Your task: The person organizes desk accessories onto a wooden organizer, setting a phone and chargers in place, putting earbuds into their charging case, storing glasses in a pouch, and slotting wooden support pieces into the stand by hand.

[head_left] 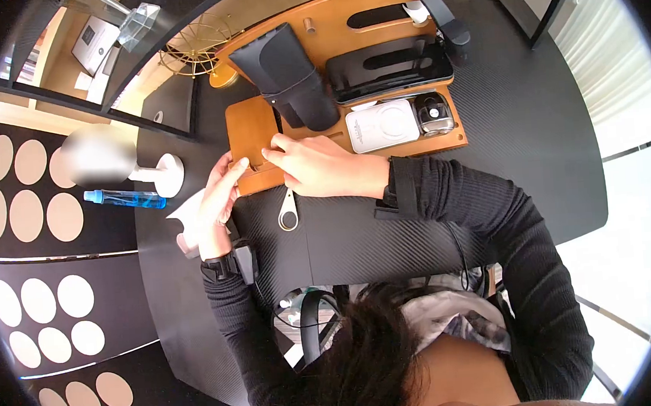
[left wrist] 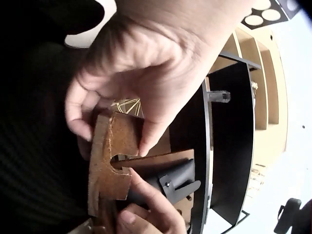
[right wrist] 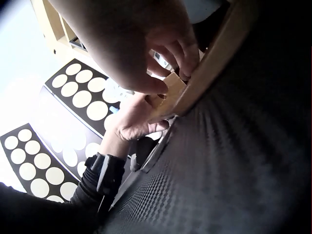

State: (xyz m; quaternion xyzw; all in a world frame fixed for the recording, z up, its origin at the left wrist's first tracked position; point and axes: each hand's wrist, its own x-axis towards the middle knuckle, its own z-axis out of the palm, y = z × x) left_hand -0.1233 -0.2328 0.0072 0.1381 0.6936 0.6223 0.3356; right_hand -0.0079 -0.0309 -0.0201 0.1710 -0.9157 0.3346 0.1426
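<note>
A head of dark hair (head_left: 373,350) fills the bottom of the head view, above a black table (head_left: 532,136) where both hands meet on a brown leather piece (head_left: 250,144) at the left end of a wooden tray (head_left: 343,28). The left hand (head_left: 216,203) pinches the piece's near edge between thumb and fingers; the right hand (head_left: 323,165) curls its fingers onto the same piece, just beside a black pouch (head_left: 290,77). A metal loop (head_left: 288,213) lies near the right hand, and a phone (head_left: 388,66), a white charger (head_left: 382,125) and a blue bottle (head_left: 125,198) lie farther off.

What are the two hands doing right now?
Left hand: closed, pinching the brown wooden piece.
Right hand: closed, gripping the same wooden piece.
</note>
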